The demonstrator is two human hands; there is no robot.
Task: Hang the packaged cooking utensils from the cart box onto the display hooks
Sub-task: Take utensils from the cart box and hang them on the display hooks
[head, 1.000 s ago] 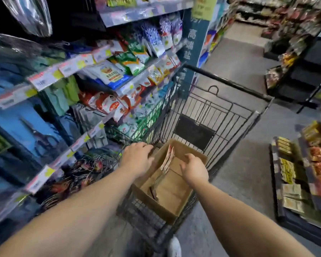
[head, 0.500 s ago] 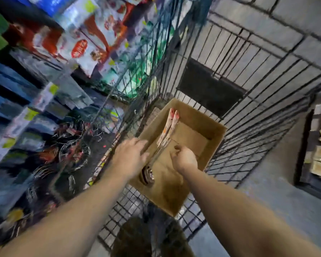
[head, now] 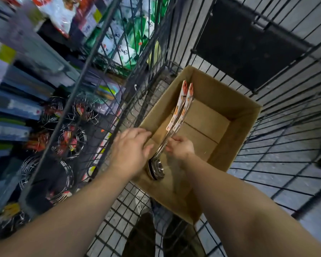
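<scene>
Packaged ladles (head: 174,127) lean inside the open cardboard box (head: 235,108), their shiny steel bowls low and their orange-and-white card headers pointing up. The box sits in a black wire cart (head: 278,112). The right hand (head: 180,147) pinches the thin metal handles. The left hand (head: 132,149) rests loosely open on the box edge, holding nothing. Beside the cart, wire whisks (head: 70,140) hang on the display.

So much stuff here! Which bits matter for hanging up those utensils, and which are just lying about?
Part of the job:
packaged ladles
cardboard box
cart
left hand
right hand

Just lying about:
wire strainers on display
green snack bags
blue packs
</scene>
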